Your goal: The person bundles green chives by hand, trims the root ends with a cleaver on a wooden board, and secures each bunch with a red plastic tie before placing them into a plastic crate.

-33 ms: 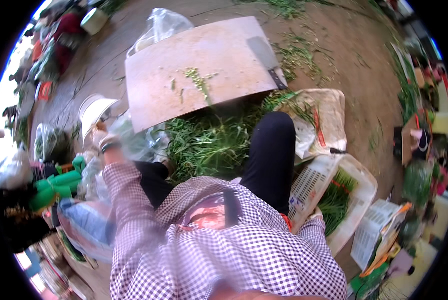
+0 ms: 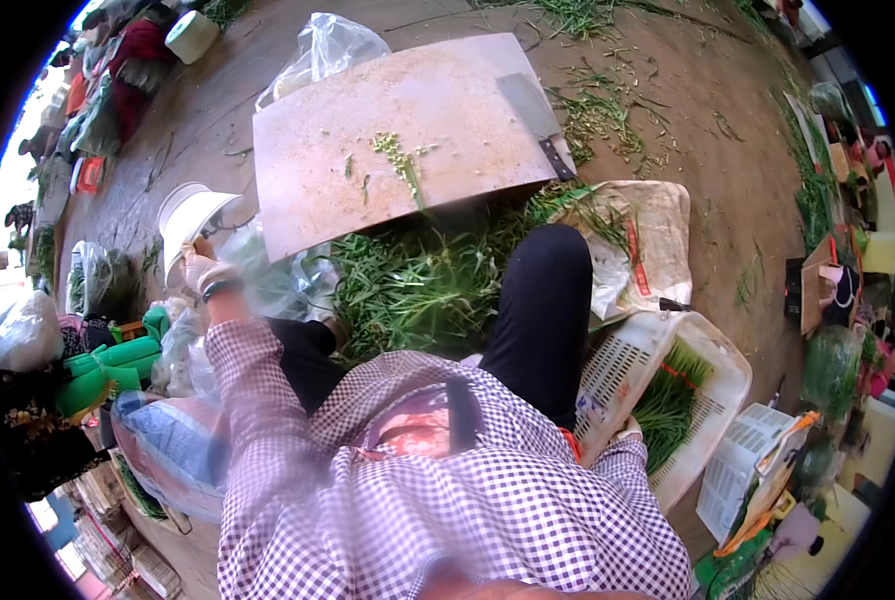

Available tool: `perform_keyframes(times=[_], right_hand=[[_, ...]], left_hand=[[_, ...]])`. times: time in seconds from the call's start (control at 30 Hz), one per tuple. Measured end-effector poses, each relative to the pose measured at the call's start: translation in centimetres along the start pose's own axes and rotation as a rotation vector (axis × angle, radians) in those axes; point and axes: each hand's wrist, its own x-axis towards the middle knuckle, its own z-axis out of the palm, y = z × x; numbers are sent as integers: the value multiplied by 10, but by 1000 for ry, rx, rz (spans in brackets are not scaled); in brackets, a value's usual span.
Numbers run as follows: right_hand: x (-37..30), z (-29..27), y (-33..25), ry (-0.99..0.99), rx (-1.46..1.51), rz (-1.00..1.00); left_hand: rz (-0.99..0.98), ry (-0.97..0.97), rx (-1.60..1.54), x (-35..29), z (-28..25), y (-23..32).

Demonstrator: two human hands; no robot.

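Observation:
At the left, my left hand (image 2: 208, 272) is closed on the rim of a white round tub (image 2: 186, 215), beside a clear plastic bag (image 2: 258, 262). My right hand (image 2: 628, 431) is at the near side of a white plastic crate (image 2: 713, 340); my sleeve hides most of it, so its fingers do not show. Inside the crate lie long green stalks (image 2: 668, 410) tied with a red band. A wide pale cutting board (image 2: 308, 150) is in front of me, scattered with chopped light-green bits (image 2: 396, 160). A cleaver (image 2: 528, 105) rests at its right edge.
Between my knees lies a heap of leafy green trimmings (image 2: 418, 290). A whitish sack (image 2: 663, 225) sits beside my right knee. More chopped scraps (image 2: 603, 120) litter the floor beyond the cleaver. Green rolls (image 2: 118, 365) and a blue bundle in plastic (image 2: 173, 440) are on my left.

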Motion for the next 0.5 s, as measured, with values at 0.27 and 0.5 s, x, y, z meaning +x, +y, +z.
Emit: perform_keyframes(times=[0.27,0.5], right_hand=[[-49,9,17,275,-148,71],[-133,17,-5,991,-461,-249]], left_hand=[[149,-126,485,70,-60,-40],[286,-102,974,72,-72,-17]])
